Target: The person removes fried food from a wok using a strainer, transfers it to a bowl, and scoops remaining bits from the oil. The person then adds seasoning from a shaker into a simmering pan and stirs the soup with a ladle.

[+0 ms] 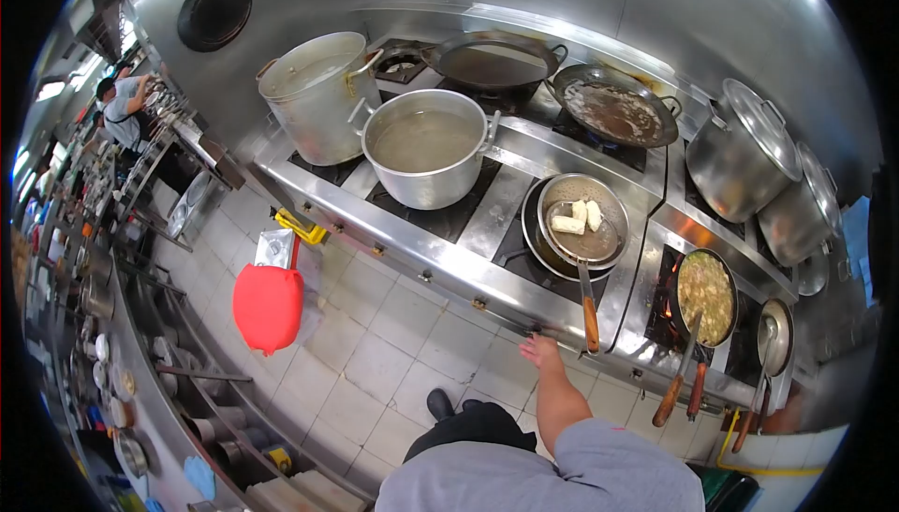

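My right hand point(538, 351) reaches low to the front edge of the stove point(449, 289), just below a small control knob point(536, 329). Its fingers look stretched out and apart, and whether they touch the knob I cannot tell. Above it, the wooden handle of a strainer point(590, 320) sticks out over the edge. The strainer bowl rests in a pan point(552, 255) of brownish liquid and holds several pale pieces of food point(578, 220). Right of the hand, a frying pan point(707, 297) of chopped food sits over flames, a wooden-handled utensil point(676, 386) across its rim. My left hand is out of view.
Large pots point(426, 161) and woks point(613, 105) of liquid stand on the burners. Lidded pots point(744, 161) are at the right. A red stool point(269, 308) stands on the tiled floor point(384, 339). A shelved counter point(169, 400) runs along the left; co-workers point(122, 109) stand far back.
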`<action>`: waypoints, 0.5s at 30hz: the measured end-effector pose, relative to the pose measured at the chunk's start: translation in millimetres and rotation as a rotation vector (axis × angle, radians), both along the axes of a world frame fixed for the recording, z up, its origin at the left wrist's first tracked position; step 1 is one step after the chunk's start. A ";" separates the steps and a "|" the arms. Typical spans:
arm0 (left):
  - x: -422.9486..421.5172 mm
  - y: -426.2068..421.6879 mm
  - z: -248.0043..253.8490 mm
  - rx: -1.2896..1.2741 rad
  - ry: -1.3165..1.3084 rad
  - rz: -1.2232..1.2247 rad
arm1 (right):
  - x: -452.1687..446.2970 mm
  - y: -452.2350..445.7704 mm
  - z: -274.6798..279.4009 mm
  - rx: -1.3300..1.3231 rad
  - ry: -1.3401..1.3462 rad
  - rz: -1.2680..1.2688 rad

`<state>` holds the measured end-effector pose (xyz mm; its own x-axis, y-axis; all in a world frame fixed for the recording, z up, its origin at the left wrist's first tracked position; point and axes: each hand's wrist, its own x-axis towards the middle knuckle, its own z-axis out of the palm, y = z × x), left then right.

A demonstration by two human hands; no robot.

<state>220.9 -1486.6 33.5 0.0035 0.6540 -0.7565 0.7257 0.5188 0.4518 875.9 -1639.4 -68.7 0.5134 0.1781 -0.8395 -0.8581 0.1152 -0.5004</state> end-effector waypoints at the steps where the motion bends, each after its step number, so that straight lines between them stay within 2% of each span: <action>1: -3.1 -3.0 -0.4 0.004 0.001 0.007 | -0.4 1.5 2.3 0.000 0.000 0.011; 5: -24.4 -15.2 -5.6 0.045 -0.007 0.006 | -1.9 4.6 1.8 0.000 -0.003 0.017; 8: -47.5 -12.0 -12.9 0.200 0.058 -0.170 | -4.4 -5.1 4.9 0.023 -0.030 0.037; 9: -46.0 -16.1 -22.2 0.079 -0.215 0.096 | -4.6 -7.3 2.2 0.051 -0.040 0.050; 10: -48.2 -12.9 -33.5 -0.011 -0.495 0.386 | -5.2 -11.8 4.3 0.200 0.014 0.054; 11: -36.1 -5.3 -19.8 -0.004 -0.437 0.494 | -6.7 -8.7 8.4 0.057 0.005 0.127; 12: -23.8 7.8 3.6 -0.010 -0.582 0.571 | 1.6 -12.8 -12.3 -0.078 0.113 0.183; 13: 17.9 24.3 72.0 0.100 -0.503 0.712 | 6.9 -25.9 -57.6 -0.090 0.062 0.355; 14: 2.3 38.4 68.0 0.137 -0.581 0.697 | 27.4 -35.9 -90.3 -0.167 -0.051 0.712; 15: 0.7 56.5 80.0 0.205 -0.575 0.738 | 14.0 -16.8 -59.6 -0.310 -0.050 0.841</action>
